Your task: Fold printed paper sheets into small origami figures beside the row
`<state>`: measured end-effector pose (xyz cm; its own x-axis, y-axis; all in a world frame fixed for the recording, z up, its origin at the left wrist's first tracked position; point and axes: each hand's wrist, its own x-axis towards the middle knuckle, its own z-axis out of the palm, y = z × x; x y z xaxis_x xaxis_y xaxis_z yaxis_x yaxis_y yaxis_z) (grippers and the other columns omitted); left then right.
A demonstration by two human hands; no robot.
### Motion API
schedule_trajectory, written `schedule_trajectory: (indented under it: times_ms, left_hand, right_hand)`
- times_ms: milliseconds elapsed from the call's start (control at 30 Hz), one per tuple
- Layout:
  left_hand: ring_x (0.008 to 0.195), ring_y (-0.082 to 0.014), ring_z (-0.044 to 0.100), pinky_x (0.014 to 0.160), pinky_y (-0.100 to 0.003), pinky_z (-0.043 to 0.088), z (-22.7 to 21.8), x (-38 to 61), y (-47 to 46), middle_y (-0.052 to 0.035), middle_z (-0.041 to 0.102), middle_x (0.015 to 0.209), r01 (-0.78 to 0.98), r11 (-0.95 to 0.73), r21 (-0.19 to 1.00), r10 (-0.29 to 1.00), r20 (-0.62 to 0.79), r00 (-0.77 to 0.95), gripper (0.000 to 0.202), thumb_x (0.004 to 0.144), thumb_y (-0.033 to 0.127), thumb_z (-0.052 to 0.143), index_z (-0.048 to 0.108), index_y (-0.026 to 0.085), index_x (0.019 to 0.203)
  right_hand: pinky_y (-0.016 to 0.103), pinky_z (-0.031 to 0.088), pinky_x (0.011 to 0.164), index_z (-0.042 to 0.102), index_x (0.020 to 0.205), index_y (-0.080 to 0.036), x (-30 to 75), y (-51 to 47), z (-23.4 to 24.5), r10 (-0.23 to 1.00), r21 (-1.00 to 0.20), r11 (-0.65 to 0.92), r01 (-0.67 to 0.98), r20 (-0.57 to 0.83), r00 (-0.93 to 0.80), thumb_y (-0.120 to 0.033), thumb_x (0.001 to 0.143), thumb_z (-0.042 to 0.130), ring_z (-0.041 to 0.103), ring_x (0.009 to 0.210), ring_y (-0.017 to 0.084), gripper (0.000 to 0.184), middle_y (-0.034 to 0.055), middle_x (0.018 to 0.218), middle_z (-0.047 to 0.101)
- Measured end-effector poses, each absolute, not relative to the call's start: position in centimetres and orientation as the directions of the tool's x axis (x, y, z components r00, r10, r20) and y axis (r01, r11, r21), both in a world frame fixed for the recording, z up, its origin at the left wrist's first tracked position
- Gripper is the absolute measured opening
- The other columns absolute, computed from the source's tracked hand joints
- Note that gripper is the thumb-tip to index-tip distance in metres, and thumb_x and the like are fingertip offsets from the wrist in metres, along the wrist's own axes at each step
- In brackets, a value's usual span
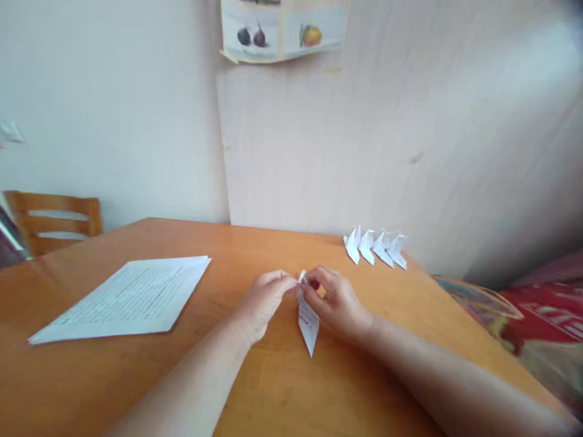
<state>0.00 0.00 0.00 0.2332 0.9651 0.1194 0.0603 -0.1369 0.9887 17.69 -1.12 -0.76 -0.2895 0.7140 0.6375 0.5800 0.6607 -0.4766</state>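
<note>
A narrow folded paper [309,325], white with printed text and a pointed lower end, is held just above or on the wooden table [268,388]. My left hand [268,300] pinches its upper part from the left, thumb and fingertips together. From the right, my right hand [337,300] grips the same upper part with curled fingers. Both sets of fingertips meet near the top and hide some of the folds there. The paper's pointed end hangs toward me, and a small tip shows above the fingers.
Several folded paper birds [367,247] stand in a row at the back right, near the wall. A stack of printed sheets [132,297] lies on the left. A wooden chair [59,221] stands beyond the table's left end, and red bags [546,312] are beyond the right edge.
</note>
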Motion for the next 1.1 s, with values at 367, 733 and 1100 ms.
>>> schedule_trajectory:
  times_ms: [367, 733, 1100]
  left_hand:
    - [0.073, -0.0150, 0.051, 0.067, -0.026, 0.039, -0.3, 0.1, 0.2, 0.0018, 0.056, 0.074, 0.178, -0.320, 0.931, 0.933, 0.278, 0.227, 0.022, 0.086, 0.037, 0.058, 0.060, 0.017, 0.077]
    - [0.091, -0.0201, 0.058, 0.082, -0.033, 0.039, -0.3, -0.7, 0.4, -0.0012, 0.066, 0.088, 0.640, -0.646, 0.416, 0.710, 0.634, 0.305, 0.017, 0.096, 0.027, 0.053, 0.064, 0.022, 0.085]
    - [0.092, -0.0229, 0.054, 0.084, -0.037, 0.038, -0.7, -0.5, 0.3, -0.0041, 0.063, 0.092, 0.706, -0.660, 0.257, 0.643, 0.679, 0.354, 0.022, 0.101, 0.030, 0.044, 0.059, 0.022, 0.089]
  right_hand:
    - [0.028, 0.042, 0.067, 0.063, 0.087, -0.021, 17.8, -0.8, -1.1, 0.747, -0.536, 0.627, 0.565, 0.620, -0.240, -0.024, 0.091, 0.060, 0.059, 0.073, 0.015, 0.006, 0.0008, 0.078, 0.064]
    - [0.026, 0.043, 0.066, 0.062, 0.083, -0.020, 17.8, -0.3, -1.4, 0.771, -0.588, 0.597, 0.545, 0.608, -0.189, -0.023, 0.088, 0.060, 0.060, 0.070, 0.014, 0.007, -0.0006, 0.075, 0.064]
    - [0.026, 0.045, 0.067, 0.062, 0.083, -0.021, 17.8, -0.1, -1.6, 0.779, -0.598, 0.587, 0.545, 0.600, -0.182, -0.025, 0.089, 0.060, 0.060, 0.071, 0.014, 0.007, -0.0004, 0.076, 0.064]
